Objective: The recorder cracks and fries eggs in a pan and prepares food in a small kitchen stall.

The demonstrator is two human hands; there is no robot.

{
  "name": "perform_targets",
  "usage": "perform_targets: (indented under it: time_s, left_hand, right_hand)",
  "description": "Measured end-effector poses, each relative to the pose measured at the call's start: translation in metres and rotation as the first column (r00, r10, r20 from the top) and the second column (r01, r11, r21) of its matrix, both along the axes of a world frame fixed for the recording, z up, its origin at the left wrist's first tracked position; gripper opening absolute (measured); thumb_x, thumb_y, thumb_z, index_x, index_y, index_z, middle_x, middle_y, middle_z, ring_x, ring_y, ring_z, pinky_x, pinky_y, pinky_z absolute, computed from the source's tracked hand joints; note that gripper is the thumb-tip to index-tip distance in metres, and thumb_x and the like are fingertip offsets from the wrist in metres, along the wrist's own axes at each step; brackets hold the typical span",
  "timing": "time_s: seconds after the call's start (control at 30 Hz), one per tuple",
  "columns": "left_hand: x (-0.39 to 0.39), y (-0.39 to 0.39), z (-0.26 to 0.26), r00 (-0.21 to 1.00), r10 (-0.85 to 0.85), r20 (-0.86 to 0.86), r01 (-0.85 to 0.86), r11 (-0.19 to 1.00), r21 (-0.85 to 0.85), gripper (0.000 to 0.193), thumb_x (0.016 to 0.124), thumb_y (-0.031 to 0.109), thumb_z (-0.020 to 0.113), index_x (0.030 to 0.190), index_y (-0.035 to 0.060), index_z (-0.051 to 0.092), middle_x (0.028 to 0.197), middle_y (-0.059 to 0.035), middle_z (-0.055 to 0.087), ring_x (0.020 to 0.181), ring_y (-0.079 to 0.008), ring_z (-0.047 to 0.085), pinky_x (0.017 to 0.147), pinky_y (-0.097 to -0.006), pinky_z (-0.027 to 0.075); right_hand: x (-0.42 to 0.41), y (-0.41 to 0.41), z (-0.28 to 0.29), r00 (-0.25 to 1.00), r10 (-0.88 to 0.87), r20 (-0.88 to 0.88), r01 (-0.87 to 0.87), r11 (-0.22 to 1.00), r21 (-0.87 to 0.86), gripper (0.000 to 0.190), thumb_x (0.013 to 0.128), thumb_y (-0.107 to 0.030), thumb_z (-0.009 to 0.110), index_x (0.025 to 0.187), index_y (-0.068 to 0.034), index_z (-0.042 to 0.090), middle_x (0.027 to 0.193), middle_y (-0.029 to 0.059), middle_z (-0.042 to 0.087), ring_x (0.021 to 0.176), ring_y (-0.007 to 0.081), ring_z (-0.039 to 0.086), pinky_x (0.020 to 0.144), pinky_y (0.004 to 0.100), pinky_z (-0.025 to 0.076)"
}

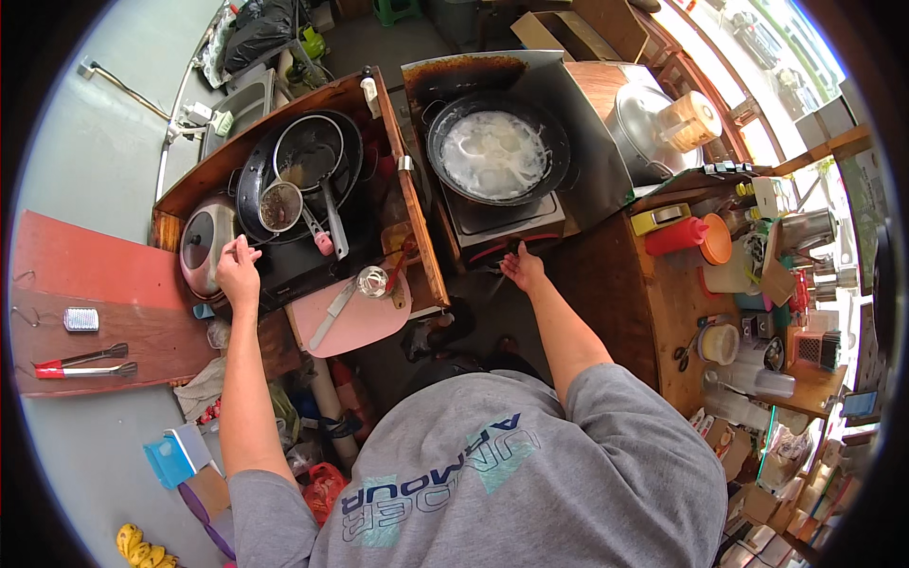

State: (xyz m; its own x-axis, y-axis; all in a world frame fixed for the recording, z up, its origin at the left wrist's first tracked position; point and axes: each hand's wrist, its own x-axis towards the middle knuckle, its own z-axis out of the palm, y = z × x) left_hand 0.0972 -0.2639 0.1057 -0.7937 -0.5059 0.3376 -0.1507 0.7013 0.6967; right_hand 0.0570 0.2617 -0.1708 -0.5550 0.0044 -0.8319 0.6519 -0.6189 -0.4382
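Note:
My right hand (522,268) is at the front of the gas stove (508,219), thumb and fingers on its black control knob (513,246). On that stove sits a black wok (557,167) with white, foamy, bubbling liquid (493,153) in it. My left hand (238,273) is raised with bent fingers beside a pot with a domed lid (206,245); whether it pinches anything small is not clear. Close by, a small strainer (280,207) with dark bits and a larger long-handled strainer (309,153) rest over another black wok (248,188).
A pink cutting board (341,334) carries a knife (332,312) and a clear glass (372,282). A wooden partition (405,184) stands between the two cooking areas. At right, a wooden counter (657,312) holds a red squeeze bottle (675,238), an orange bowl (716,238) and scissors (682,356).

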Motion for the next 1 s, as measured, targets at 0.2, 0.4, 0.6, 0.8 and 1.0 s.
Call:
perform_targets:
  time_s: [0.2, 0.4, 0.6, 0.8, 1.0]
  left_hand:
    - [-0.003, 0.0, 0.005, 1.0, 0.009, -0.016, -0.009, 1.0, 0.011, 0.037, 0.1, 0.031, 0.056, 0.1, -0.0052, 0.065, 0.076, -0.0123, 0.071, 0.07, -0.0189, 0.073, 0.062, -0.0294, 0.054]
    - [-0.011, 0.0, 0.013, 0.999, -0.004, -0.035, 0.004, 1.0, 0.003, 0.038, 0.1, 0.031, 0.056, 0.098, -0.0053, 0.066, 0.076, -0.0122, 0.071, 0.069, -0.0185, 0.072, 0.062, -0.0286, 0.053]
    - [-0.018, -0.006, 0.021, 0.996, -0.039, -0.079, 0.036, 0.999, -0.04, 0.037, 0.1, 0.031, 0.056, 0.099, -0.0054, 0.065, 0.077, -0.0124, 0.071, 0.07, -0.0184, 0.072, 0.062, -0.0291, 0.053]
    - [-0.017, 0.011, 0.033, 0.991, -0.023, -0.13, 0.012, 0.997, -0.079, 0.035, 0.1, 0.03, 0.055, 0.102, -0.004, 0.064, 0.077, -0.0129, 0.072, 0.074, -0.0201, 0.073, 0.065, -0.0314, 0.053]
    - [-0.009, 0.013, -0.008, 0.99, -0.015, -0.14, 0.011, 1.0, -0.029, 0.033, 0.098, 0.029, 0.059, 0.096, -0.0035, 0.064, 0.071, -0.013, 0.069, 0.068, -0.0213, 0.072, 0.062, -0.0332, 0.053]
  right_hand:
    - [0.001, -0.003, 0.005, 0.984, -0.176, 0.028, 0.177, 0.982, -0.058, 0.036, 0.098, -0.035, 0.059, 0.105, 0.0, 0.055, 0.09, 0.01, 0.058, 0.079, 0.0224, 0.057, 0.077, 0.0398, 0.057]
    - [0.002, 0.0, -0.003, 0.97, -0.238, 0.044, 0.242, 0.959, -0.149, 0.034, 0.097, -0.034, 0.059, 0.103, 0.0, 0.055, 0.086, 0.0092, 0.058, 0.074, 0.0203, 0.057, 0.073, 0.0372, 0.056]
    - [0.001, 0.001, -0.007, 0.973, -0.228, 0.032, 0.23, 0.959, -0.166, 0.038, 0.096, -0.037, 0.06, 0.099, 0.001, 0.057, 0.082, 0.0092, 0.059, 0.072, 0.0204, 0.058, 0.071, 0.0377, 0.057]
    - [0.004, 0.008, -0.009, 0.988, -0.147, 0.034, 0.151, 0.961, -0.232, 0.043, 0.095, -0.042, 0.06, 0.105, 0.0, 0.056, 0.089, 0.0087, 0.059, 0.077, 0.0201, 0.057, 0.079, 0.0365, 0.054]
    - [0.025, 0.048, -0.011, 0.997, 0.045, 0.058, -0.035, 0.985, -0.168, 0.07, 0.089, -0.061, 0.059, 0.12, 0.001, 0.055, 0.108, 0.0121, 0.06, 0.094, 0.0244, 0.057, 0.091, 0.0412, 0.051]
